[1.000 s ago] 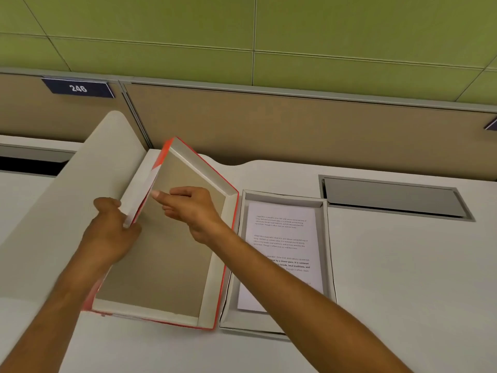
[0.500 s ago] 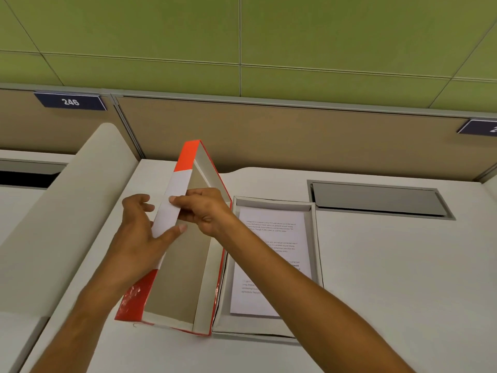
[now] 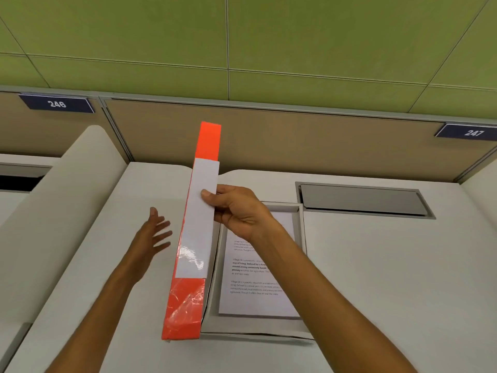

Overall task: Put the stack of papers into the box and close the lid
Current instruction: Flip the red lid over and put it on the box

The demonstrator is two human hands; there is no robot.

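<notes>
Orange lid [image 3: 194, 238] stands on edge, upright, along left side of open box [image 3: 300, 230] on white desk [image 3: 390, 265]. Right hand [image 3: 236, 208] pinches lid's upper long edge, thumb on white label strip, fingers behind. Left hand [image 3: 153, 235] hangs open with fingers spread, just left of lid, not touching it. Stack of papers [image 3: 255, 281] lies flat inside box, printed side up, below and right of gripping hand, partly hidden by right forearm
</notes>
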